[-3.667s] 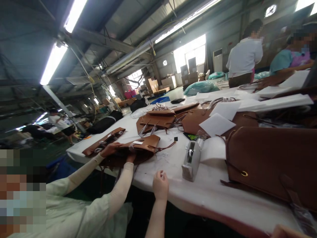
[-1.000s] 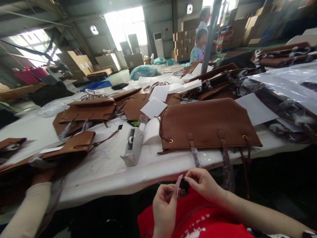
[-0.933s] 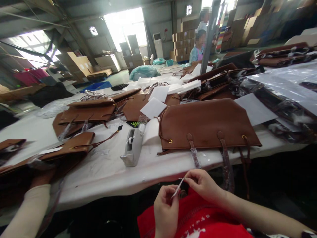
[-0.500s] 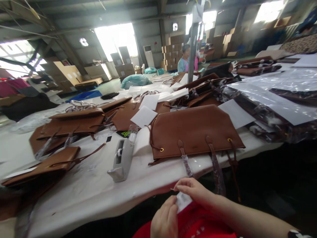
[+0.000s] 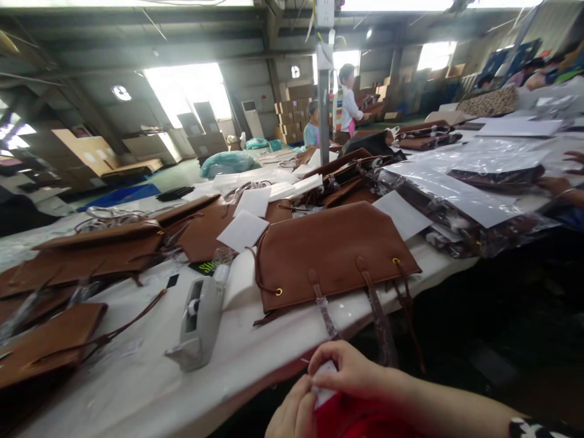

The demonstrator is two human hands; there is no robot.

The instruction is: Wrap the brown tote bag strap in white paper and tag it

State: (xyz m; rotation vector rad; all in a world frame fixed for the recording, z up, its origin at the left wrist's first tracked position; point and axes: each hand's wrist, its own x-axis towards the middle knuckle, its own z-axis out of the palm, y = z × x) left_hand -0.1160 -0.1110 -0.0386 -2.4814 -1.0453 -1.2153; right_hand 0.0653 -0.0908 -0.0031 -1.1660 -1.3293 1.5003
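Observation:
Close to my body, below the table's front edge, both hands are together on a small white slip (image 5: 325, 394), perhaps paper or a packet. My left hand (image 5: 294, 409) pinches its left side. My right hand (image 5: 349, 370) curls over its top with thumb and fingers closed, and a thin pale end sticks out by the fingertips. Just beyond lies a brown leather handbag (image 5: 333, 252), flat on the table, its plastic-wrapped handles (image 5: 326, 316) hanging over the edge towards my hands. Left of the bag stands a grey tape dispenser (image 5: 198, 325).
More brown bags (image 5: 50, 344) lie on the left of the white-covered table (image 5: 137, 389). White sheets (image 5: 244, 230) rest behind the handbag. Plastic-wrapped bags (image 5: 493, 176) are stacked at right, near another person's hand (image 5: 552, 184). A grey post (image 5: 323, 115) rises mid-table.
The view has swung right, so the table things sit further left. My hands have drawn closer around the white slip, covering more of it. Another person's hands have come into view at right.

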